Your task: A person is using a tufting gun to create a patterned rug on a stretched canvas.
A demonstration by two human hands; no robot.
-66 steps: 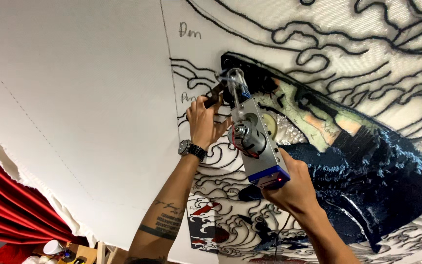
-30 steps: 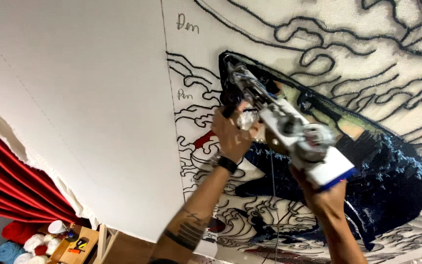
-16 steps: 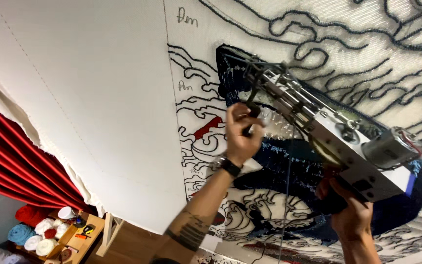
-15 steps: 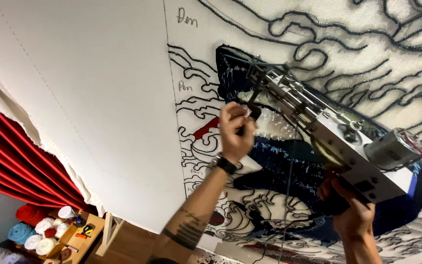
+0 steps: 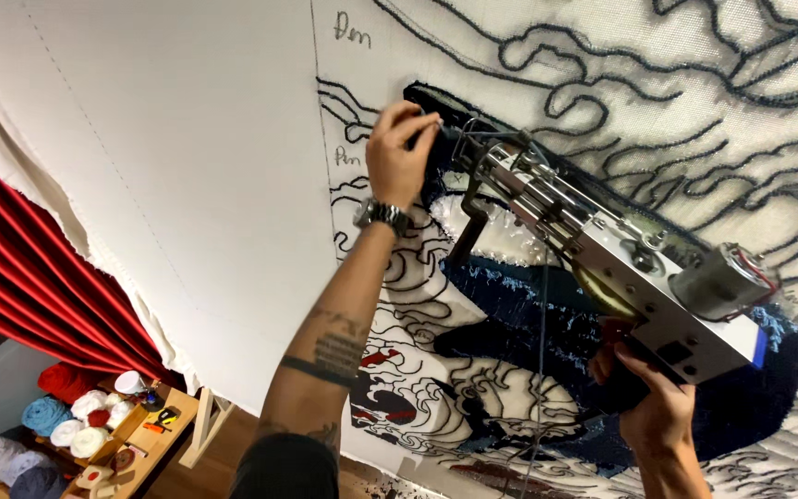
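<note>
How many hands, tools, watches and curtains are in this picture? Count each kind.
Hands: 2, the left hand at the tool's tip and the right hand on its grip
Tufting gun: 1
Wristwatch: 1
Red curtain: 1
Stretched cloth with the wave design: 1
Total: 6
</note>
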